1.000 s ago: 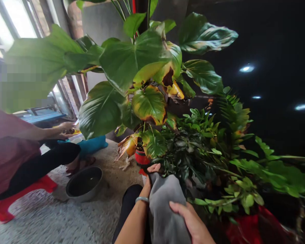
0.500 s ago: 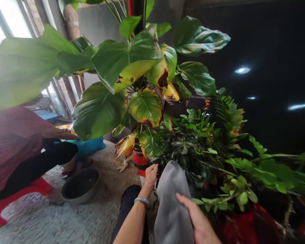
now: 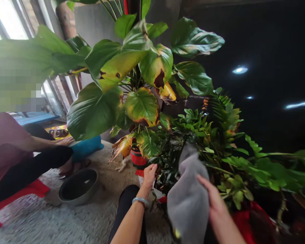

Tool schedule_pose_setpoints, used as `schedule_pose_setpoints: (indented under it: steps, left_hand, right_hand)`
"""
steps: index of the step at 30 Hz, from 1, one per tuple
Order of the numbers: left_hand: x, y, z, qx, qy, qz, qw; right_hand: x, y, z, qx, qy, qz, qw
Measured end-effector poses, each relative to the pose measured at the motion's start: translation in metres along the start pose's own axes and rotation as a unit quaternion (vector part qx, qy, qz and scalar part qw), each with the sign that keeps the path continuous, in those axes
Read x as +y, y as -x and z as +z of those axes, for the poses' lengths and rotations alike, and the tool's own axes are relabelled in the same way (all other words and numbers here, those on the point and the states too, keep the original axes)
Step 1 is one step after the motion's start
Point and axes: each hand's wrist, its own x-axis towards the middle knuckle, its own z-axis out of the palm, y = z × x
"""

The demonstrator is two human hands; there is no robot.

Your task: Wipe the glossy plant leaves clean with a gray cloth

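Note:
My right hand [image 3: 213, 196] grips a grey cloth [image 3: 189, 189], its thumb lying over the near side. The cloth hangs down in loose folds, and its upper end is blurred by motion. Left of it, my left hand [image 3: 149, 176] is closed in a pinch at the edge of a dark-leaved bushy plant [image 3: 173, 149]. What sits between those fingertips, if anything, is too small to make out. Behind that hand stands a red pot [image 3: 137, 158] below a tall plant whose broad green leaves [image 3: 142, 106] have yellow and brown edges.
At the left, a person in a pink top [image 3: 7, 145] sits on a red stool [image 3: 22, 200], a hand near a teal cloth [image 3: 87, 149]. A grey basin with water [image 3: 78, 186] stands on the floor. More green plants [image 3: 264, 169] spread at the right, before a dark glossy wall [image 3: 269, 44].
My right hand and the grey cloth have moved right, away from my left hand, and the cloth's top has folded over. My left hand stays pinched in nearly the same place.

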Motion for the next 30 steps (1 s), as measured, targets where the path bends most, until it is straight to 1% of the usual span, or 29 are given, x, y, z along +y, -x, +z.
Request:
schedule_pose_setpoints:
  steps: [1,3,4,5,6,8,9,10,11,12,13,14,15,16,17,18,20,21,22,23,24,25,26,27,28,29,30]
  left_hand:
    - [0.0,-0.001,0.0,0.0,-0.002,-0.002,1.0]
    - [-0.001,-0.003,-0.001,0.0,-0.005,-0.009,1.0]
    - [-0.001,-0.003,-0.001,-0.001,-0.006,-0.013,1.0]
    - [-0.001,-0.003,-0.001,-0.002,-0.006,-0.016,1.0]
    - [0.0,-0.002,-0.001,-0.002,-0.005,-0.018,1.0]
    - [0.001,0.0,0.0,-0.003,-0.001,-0.017,1.0]
    - [0.002,0.001,0.0,-0.003,0.001,-0.015,1.0]
    - [0.003,0.002,0.001,-0.003,0.004,-0.012,1.0]
    - [0.004,0.003,0.001,-0.003,0.006,-0.009,1.0]
    - [0.005,0.004,0.002,-0.002,0.007,-0.007,1.0]
    - [0.005,0.004,0.002,-0.002,0.008,-0.005,1.0]
    - [0.006,0.004,0.002,-0.001,0.008,-0.004,1.0]
    - [0.006,0.005,0.003,0.0,0.008,-0.003,1.0]
    - [0.006,0.005,0.003,0.001,0.008,-0.003,1.0]
    - [0.006,0.004,0.002,0.002,0.007,-0.004,1.0]
    - [0.006,0.004,0.002,0.003,0.005,-0.005,1.0]
    - [0.006,0.004,0.001,0.005,0.001,-0.008,1.0]
    - [0.006,0.004,0.0,0.006,-0.001,-0.009,1.0]
    - [0.006,0.003,0.0,0.006,-0.003,-0.01,1.0]
    - [0.007,0.003,-0.001,0.006,-0.004,-0.011,1.0]
    - [0.007,0.004,-0.001,0.006,-0.004,-0.01,1.0]
    - [0.008,0.004,-0.002,0.005,-0.003,-0.01,1.0]
    - [0.008,0.004,-0.002,0.004,-0.002,-0.01,1.0]
    - [0.008,0.004,-0.002,0.003,-0.001,-0.009,1.0]
    - [0.008,0.005,-0.001,0.001,0.001,-0.008,1.0]
    - [0.008,0.005,-0.001,0.0,0.003,-0.008,1.0]
    - [0.007,0.005,0.0,-0.002,0.004,-0.008,1.0]
  right_hand:
    - [0.021,0.0,-0.005,-0.001,0.03,0.018,0.999]
    - [0.054,0.006,-0.017,-0.007,0.096,0.0,0.995]
    - [0.06,0.011,-0.022,-0.013,0.114,-0.013,0.993]
    - [0.059,0.017,-0.027,-0.015,0.118,-0.022,0.993]
    - [0.051,0.022,-0.03,-0.005,0.103,-0.031,0.994]
    - [0.017,0.026,-0.033,0.05,0.034,-0.06,0.996]
    - [-0.004,0.025,-0.033,0.097,-0.016,-0.105,0.99]
    - [-0.024,0.022,-0.033,0.117,-0.056,-0.158,0.979]
    - [-0.04,0.017,-0.033,0.127,-0.089,-0.201,0.967]
    - [-0.05,0.011,-0.033,0.121,-0.105,-0.225,0.961]
    - [-0.053,0.004,-0.032,0.1,-0.103,-0.225,0.964]
    - [-0.048,-0.002,-0.032,0.077,-0.088,-0.2,0.973]
    - [-0.036,-0.007,-0.031,0.054,-0.062,-0.157,0.984]
    - [-0.018,-0.011,-0.03,0.029,-0.028,-0.107,0.993]
    - [0.004,-0.012,-0.029,0.018,-0.002,-0.052,0.998]
    - [0.026,-0.01,-0.028,-0.006,0.027,-0.015,0.999]
    - [0.061,0.001,-0.023,-0.024,0.057,0.02,0.998]
    - [0.069,0.008,-0.02,-0.032,0.062,0.03,0.997]
    - [0.069,0.016,-0.017,-0.031,0.057,0.035,0.997]
    - [0.062,0.023,-0.014,-0.019,0.04,0.033,0.998]
    - [0.047,0.029,-0.011,0.0,0.011,0.021,1.0]
    - [0.028,0.032,-0.008,0.036,-0.029,-0.004,0.999]
    - [0.007,0.033,-0.006,0.076,-0.078,-0.05,0.993]
    - [-0.014,0.032,-0.003,0.099,-0.125,-0.109,0.981]
    - [-0.031,0.028,-0.002,0.109,-0.149,-0.159,0.97]
    - [-0.043,0.022,0.0,0.103,-0.162,-0.188,0.963]
    - [-0.048,0.015,0.001,0.088,-0.159,-0.194,0.964]
